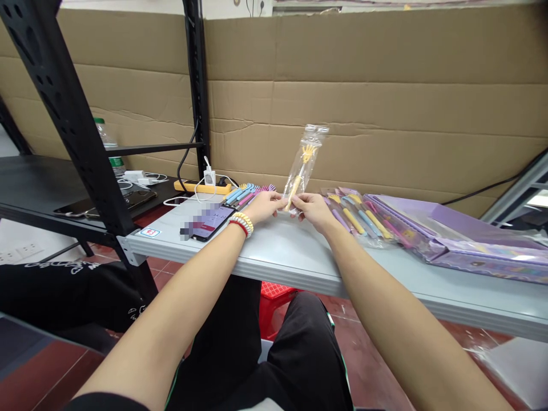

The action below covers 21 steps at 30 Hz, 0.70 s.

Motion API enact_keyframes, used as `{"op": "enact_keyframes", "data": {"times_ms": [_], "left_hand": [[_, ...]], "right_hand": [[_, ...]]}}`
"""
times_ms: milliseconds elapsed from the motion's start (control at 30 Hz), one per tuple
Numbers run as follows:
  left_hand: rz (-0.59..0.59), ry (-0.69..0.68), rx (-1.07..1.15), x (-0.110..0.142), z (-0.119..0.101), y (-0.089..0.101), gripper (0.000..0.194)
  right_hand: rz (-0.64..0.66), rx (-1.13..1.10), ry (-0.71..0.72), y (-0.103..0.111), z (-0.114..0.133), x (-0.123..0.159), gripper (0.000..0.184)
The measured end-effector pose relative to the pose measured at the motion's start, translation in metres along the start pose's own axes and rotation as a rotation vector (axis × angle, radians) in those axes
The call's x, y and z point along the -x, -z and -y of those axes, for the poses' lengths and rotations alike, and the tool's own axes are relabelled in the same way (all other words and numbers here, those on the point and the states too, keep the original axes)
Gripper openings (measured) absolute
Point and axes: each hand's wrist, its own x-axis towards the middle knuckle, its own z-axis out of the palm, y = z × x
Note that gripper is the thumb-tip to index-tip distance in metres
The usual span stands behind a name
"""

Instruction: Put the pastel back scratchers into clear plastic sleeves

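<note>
A yellow back scratcher (295, 185) with a small hand-shaped head stands tilted upward inside a clear plastic bag (314, 137). My left hand (264, 206) pinches the lower left of the bag, with a beaded bracelet and a red band at the wrist. From the other side my right hand (314, 210) grips the bag's lower end, fingers closed. Just behind my left hand lie several loose back scratchers (240, 195) in blue, pink and purple. Right of my right hand, several bagged back scratchers (359, 217) in yellow, blue and purple rest on the grey tabletop (295, 251).
A phone (212, 220) lies left of my left hand. Behind it are a yellow power strip (180, 185) and a white charger (209, 175) with cables. A purple box (466, 251) occupies the right side. A black shelf post (77, 114) rises on the left, cardboard (385, 114) at the back.
</note>
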Motion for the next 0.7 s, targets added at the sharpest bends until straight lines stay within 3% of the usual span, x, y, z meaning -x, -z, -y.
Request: {"op": "enact_keyframes", "data": {"times_ms": [133,233,400,533,700], "left_hand": [[0.005,0.005,-0.043,0.0018,-0.0020,0.0005,0.027],[0.008,0.092,-0.088,0.0029,-0.0009,0.0013,0.025],[0.162,0.308,-0.074,0.0037,0.0036,0.0027,0.024],[0.181,0.338,-0.061,0.0035,0.0039,0.0021,0.025],[0.142,0.399,-0.003,0.0064,-0.0049,-0.0008,0.015]], "right_hand": [[0.138,0.054,-0.047,-0.0001,-0.0001,0.0027,0.030],[0.126,0.073,-0.064,-0.0004,-0.0016,0.0039,0.025],[0.093,0.134,-0.091,-0.0024,-0.0057,0.0043,0.039],[0.226,0.170,-0.068,-0.0030,-0.0073,0.0036,0.023],[0.248,0.191,-0.068,-0.0036,-0.0050,0.0041,0.016]]}}
